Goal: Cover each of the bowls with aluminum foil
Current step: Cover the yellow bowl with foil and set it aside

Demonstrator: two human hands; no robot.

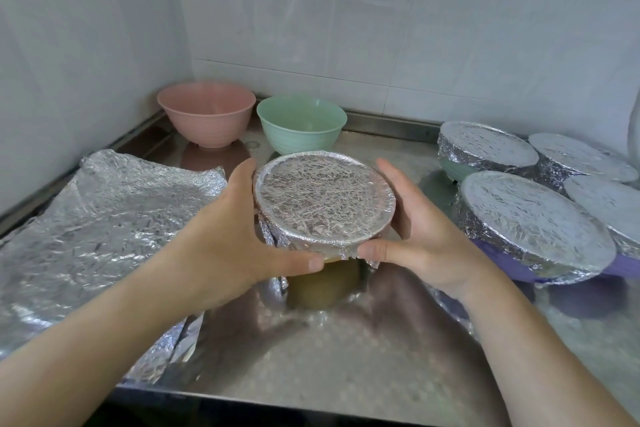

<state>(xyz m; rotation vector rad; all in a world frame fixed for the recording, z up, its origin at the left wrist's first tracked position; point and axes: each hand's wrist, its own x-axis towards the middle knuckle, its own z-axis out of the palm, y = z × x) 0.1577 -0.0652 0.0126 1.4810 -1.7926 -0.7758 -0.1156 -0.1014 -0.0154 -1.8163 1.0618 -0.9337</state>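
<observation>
— Foil (323, 199) is stretched over the tan bowl (322, 284) at the steel counter's (346, 357) middle; left hand (228, 236) and right hand (422, 229) grip its rim.

— Around it?

— Loose foil sheet (104, 218) by the left edge, pink bowl (206, 113) and green bowl (301, 123) uncovered in the back corner, white tiled walls (381, 17) behind.

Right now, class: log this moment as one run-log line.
both hands press foil round yellow bowl | left hand, right hand | uncovered: pink bowl, green bowl

No legible text, labels, brands, numbers or signs anywhere in frame; bowls, foil, counter and wall tiles all carry plain, unmarked surfaces.
</observation>
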